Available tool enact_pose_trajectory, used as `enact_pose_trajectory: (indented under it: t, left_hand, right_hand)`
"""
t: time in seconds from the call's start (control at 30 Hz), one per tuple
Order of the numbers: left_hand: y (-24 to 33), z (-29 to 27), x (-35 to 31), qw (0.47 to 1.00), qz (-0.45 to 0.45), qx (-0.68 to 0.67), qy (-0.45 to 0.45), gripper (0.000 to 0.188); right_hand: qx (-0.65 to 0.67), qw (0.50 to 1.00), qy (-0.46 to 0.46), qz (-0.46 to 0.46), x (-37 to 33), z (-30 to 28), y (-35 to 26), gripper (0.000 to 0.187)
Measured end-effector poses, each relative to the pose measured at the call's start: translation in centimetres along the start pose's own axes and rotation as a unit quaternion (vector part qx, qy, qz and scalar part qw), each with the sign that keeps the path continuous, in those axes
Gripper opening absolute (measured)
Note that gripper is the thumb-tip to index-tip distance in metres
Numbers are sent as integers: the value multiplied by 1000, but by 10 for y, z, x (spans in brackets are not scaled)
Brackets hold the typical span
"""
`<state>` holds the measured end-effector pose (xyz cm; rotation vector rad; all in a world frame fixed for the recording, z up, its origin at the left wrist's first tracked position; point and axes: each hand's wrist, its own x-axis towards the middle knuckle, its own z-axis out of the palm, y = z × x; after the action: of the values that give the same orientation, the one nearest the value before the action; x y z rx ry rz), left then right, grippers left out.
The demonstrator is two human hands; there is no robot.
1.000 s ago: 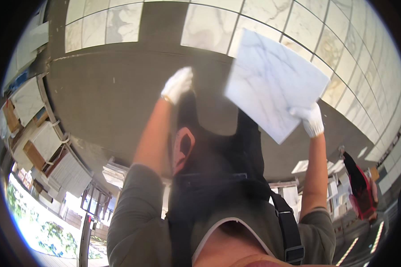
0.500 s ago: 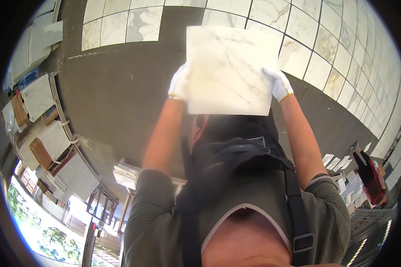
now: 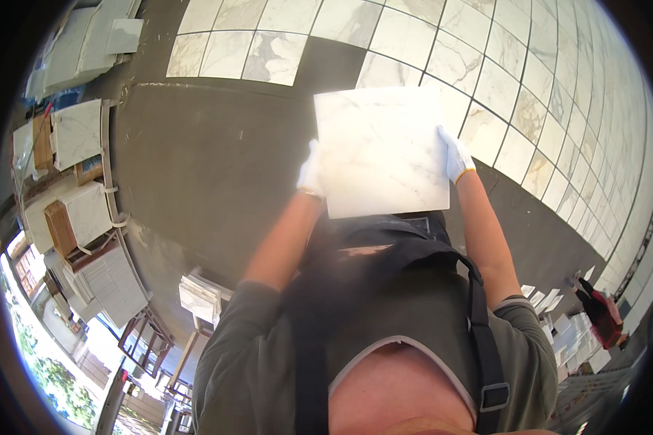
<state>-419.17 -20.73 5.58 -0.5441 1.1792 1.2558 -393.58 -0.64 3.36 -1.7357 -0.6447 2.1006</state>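
Gloved left hand [image 3: 310,171] and right hand [image 3: 454,156] grasp opposite edges of a grey-veined, marble-patterned tile [image 3: 384,159]; beyond the fingers, similar floor tiles [image 3: 403,35] lie in rows.

A smooth grey-brown floor [image 3: 210,145] carries a broad grid of pale, veined tiles [image 3: 499,90], lying flat in rows with narrow dark lines between them. Some veins are grey, others tan. In the row nearest the person, a dark square of floor shows between two tiles.
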Motion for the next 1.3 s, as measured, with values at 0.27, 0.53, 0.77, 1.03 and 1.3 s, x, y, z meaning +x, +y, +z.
enact_pose_trajectory:
  t: [0.27,0.53,0.77,1.03,1.3]
  left_hand:
    - [-9,-11,-17,996,23,77,32,64]
    - [-46,-37,6,899,255,353,33,52]
    - [-27,-6,10,929,201,311,4,51]
    - [127,17,0,924,-11,318,-210,51]
    - [260,-8,23,928,-19,172,-331,30]
  right_hand:
    - [-7,1000,-24,3,-14,-12,21,53]
    - [75,986,-125,76,-76,-62,48,41]
    - [66,992,-97,53,-158,-45,75,55]
    - [-36,991,11,-128,-79,12,46,54]
    - [-135,980,-79,-123,-18,127,-66,50]
